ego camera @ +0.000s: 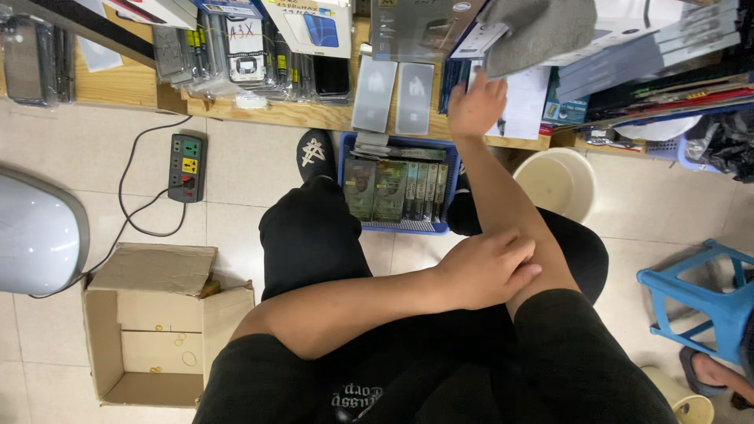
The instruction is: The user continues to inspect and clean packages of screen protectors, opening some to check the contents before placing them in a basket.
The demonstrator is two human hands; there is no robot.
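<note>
My right hand (477,102) reaches forward to the edge of the wooden shelf (118,82), fingers spread, and lies on a white sheet of paper (525,102) just below a grey cloth (542,31). It holds nothing. My left hand (487,271) crosses my body and rests flat on my right forearm near the elbow, also holding nothing. Between my black-trousered legs, on the floor, stands a blue basket (397,228) filled with upright flat packs. Two clear flat packs (393,96) hang off the shelf edge left of my right hand.
Stacks of phone cases and boxes (243,47) crowd the shelf. A power strip (187,166) with its cable and an open cardboard box (157,330) lie on the left. A cream bucket (558,184), a blue stool (699,294) and another person's sandalled foot (711,369) are on the right.
</note>
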